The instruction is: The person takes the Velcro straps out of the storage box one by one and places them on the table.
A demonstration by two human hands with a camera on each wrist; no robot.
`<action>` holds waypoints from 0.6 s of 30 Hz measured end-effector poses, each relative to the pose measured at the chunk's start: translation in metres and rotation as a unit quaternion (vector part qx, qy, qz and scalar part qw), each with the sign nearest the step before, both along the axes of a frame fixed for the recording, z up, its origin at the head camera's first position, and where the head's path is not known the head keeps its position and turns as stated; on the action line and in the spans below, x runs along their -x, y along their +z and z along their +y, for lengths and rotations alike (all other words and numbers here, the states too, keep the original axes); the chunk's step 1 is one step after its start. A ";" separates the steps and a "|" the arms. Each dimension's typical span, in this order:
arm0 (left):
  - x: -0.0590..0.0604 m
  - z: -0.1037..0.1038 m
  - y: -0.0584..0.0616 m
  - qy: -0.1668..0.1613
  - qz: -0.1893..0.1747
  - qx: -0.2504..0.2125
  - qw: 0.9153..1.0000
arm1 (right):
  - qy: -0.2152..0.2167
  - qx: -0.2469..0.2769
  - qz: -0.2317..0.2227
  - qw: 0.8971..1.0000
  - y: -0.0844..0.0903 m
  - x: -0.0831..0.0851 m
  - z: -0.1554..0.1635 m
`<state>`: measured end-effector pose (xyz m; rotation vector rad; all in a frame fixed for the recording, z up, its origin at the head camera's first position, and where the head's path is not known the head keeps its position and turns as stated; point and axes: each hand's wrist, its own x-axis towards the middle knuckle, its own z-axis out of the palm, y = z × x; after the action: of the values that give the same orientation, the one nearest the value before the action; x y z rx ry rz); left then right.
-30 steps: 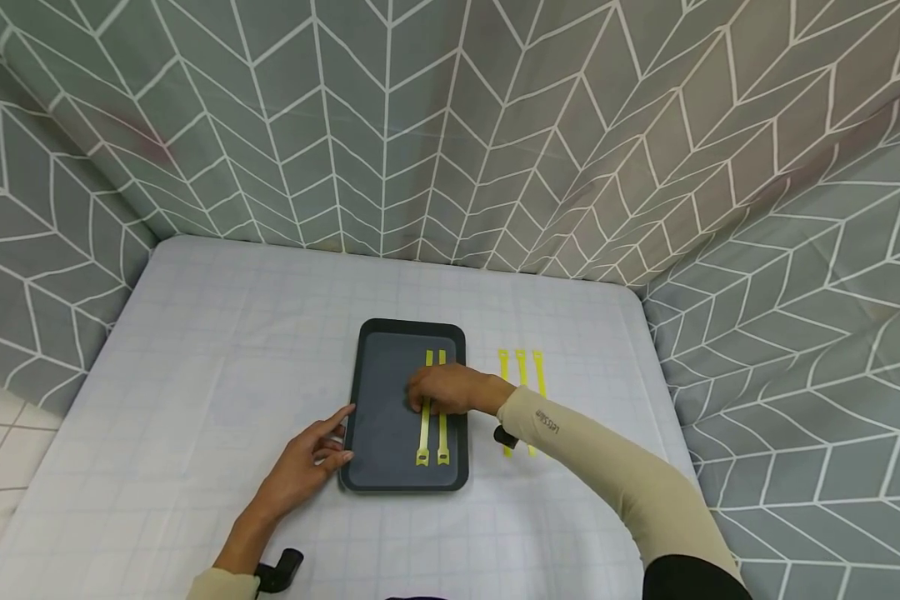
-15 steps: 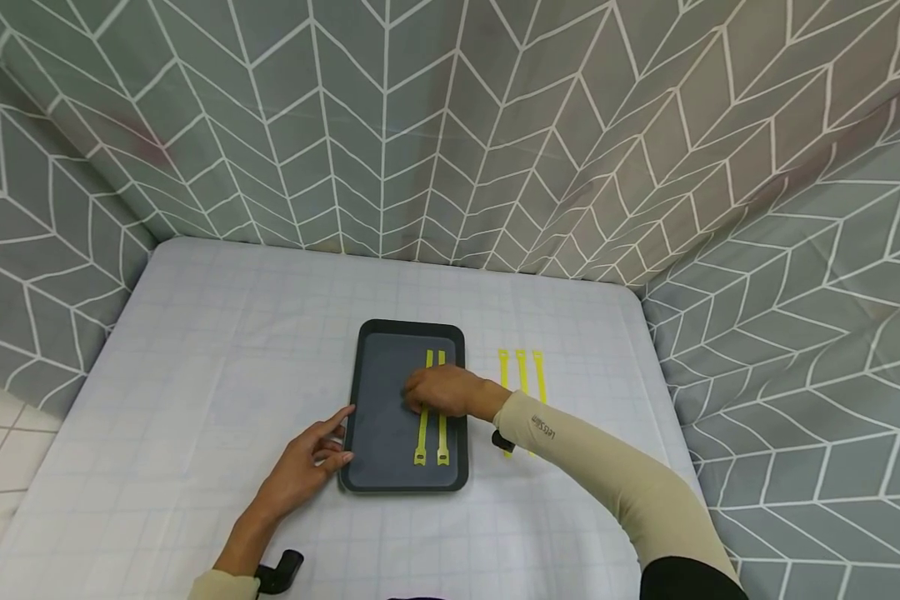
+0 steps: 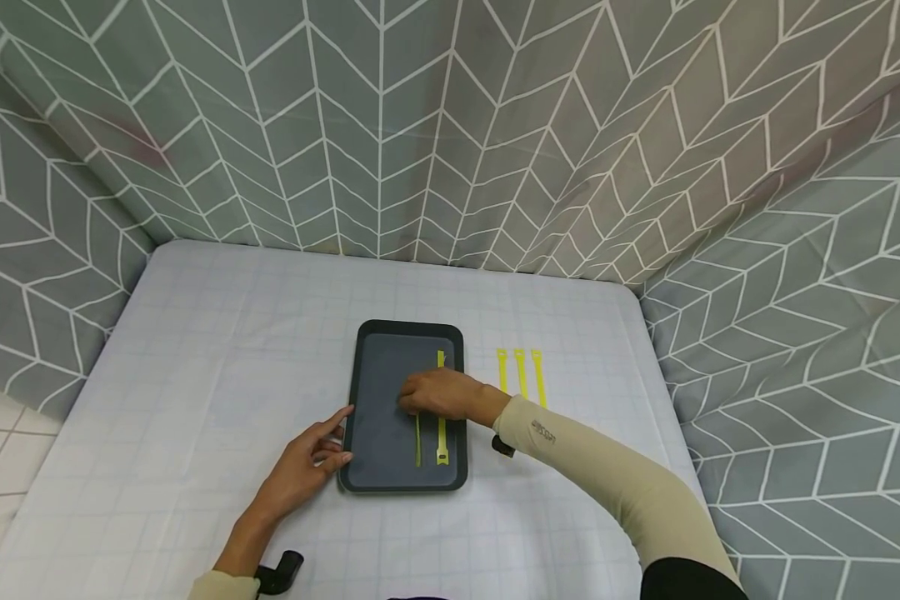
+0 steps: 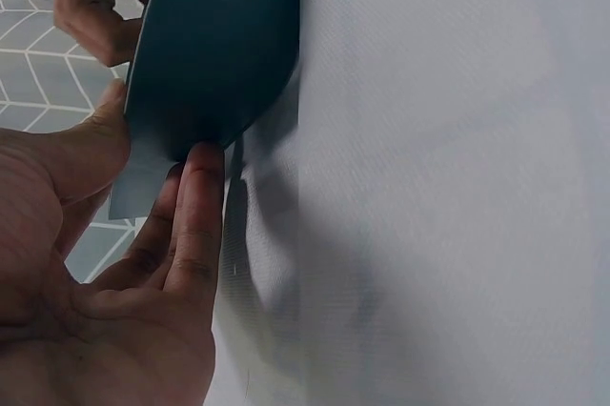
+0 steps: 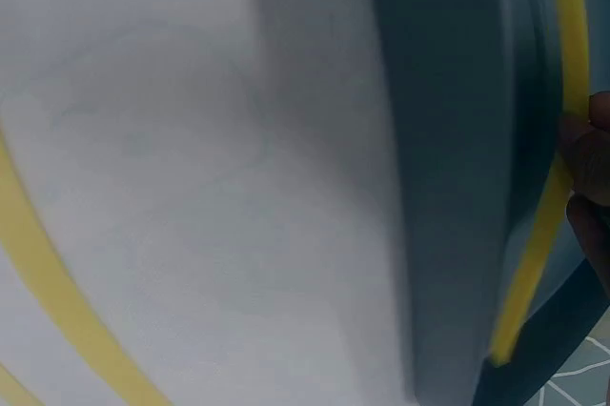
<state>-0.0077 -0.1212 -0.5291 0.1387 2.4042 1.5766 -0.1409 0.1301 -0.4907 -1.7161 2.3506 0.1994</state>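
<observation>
while the head view shows the right hand pinching a yellow strap on the dark tray, only the left wrist view shows the left hand, fingers straight, touching the tray's 7 o'clock corner.

My head camera looks down and forward over the whole desk. The 2 wrist cameras sit very close, low along the cloth. All 3 views share the dark tray.

Two straps lie in the tray; three more lie to its right.
</observation>
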 end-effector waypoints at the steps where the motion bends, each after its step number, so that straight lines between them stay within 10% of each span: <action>1: 0.000 0.000 0.000 0.001 -0.001 0.001 1.000 | 0.000 0.002 -0.001 1.000 0.001 -0.001 0.000; 18: 0.000 0.002 0.000 -0.001 -0.013 0.007 1.000 | -0.033 0.176 -0.057 0.982 0.036 0.000 0.013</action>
<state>-0.0076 -0.1197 -0.5290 0.1164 2.3954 1.5504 -0.1404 0.1430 -0.4547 -1.7359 2.4632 -0.3368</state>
